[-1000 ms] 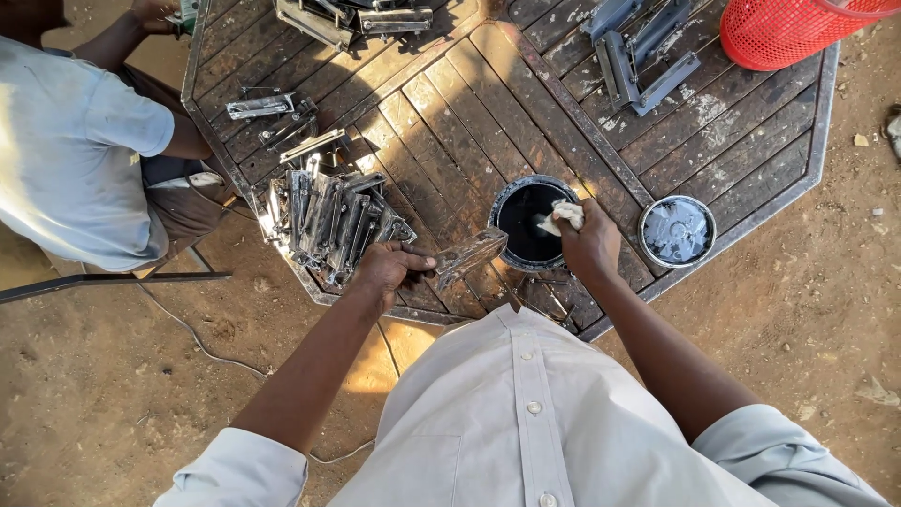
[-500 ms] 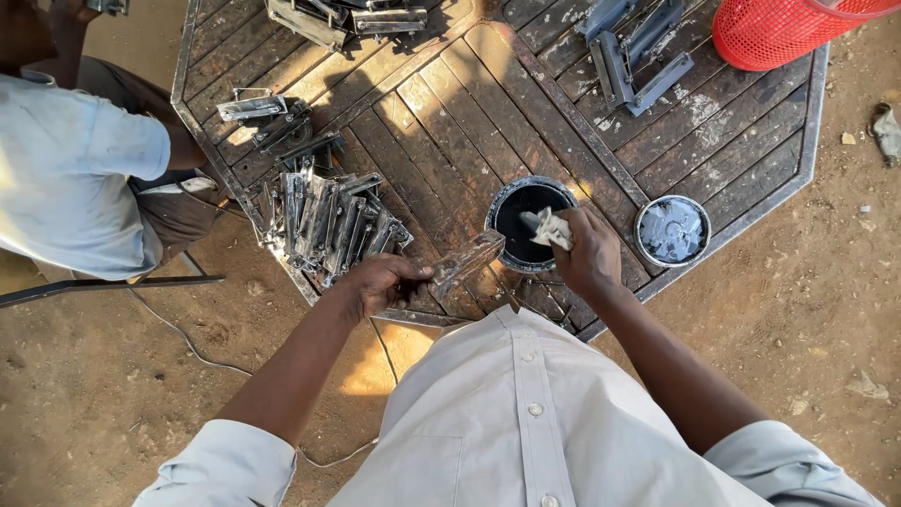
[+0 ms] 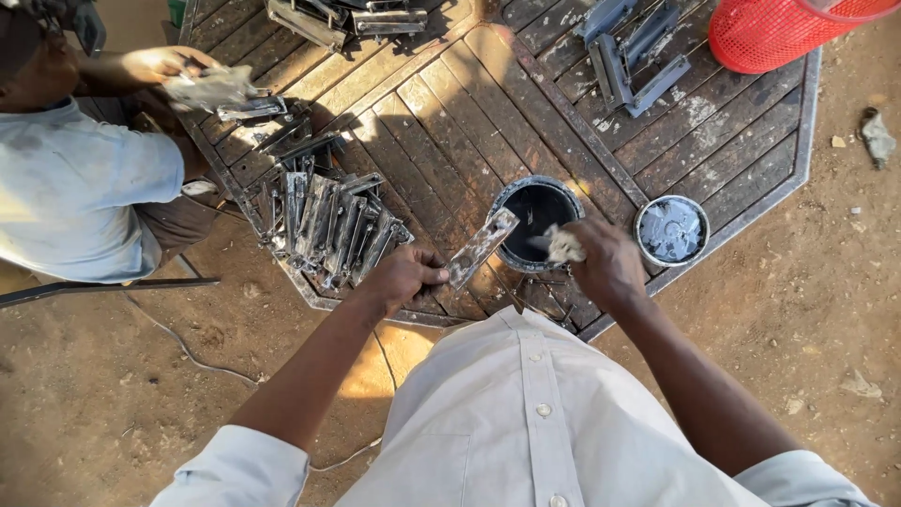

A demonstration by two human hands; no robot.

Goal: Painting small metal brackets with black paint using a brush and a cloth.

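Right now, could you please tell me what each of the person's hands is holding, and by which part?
The left hand grips a flat metal bracket by its lower end. The right hand pinches a pale rag at the rim of the open paint can.

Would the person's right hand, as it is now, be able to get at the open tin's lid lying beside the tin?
Probably yes: the right hand holds a rag at the open tin, and the lid lies just beyond it on the table, with nothing between.
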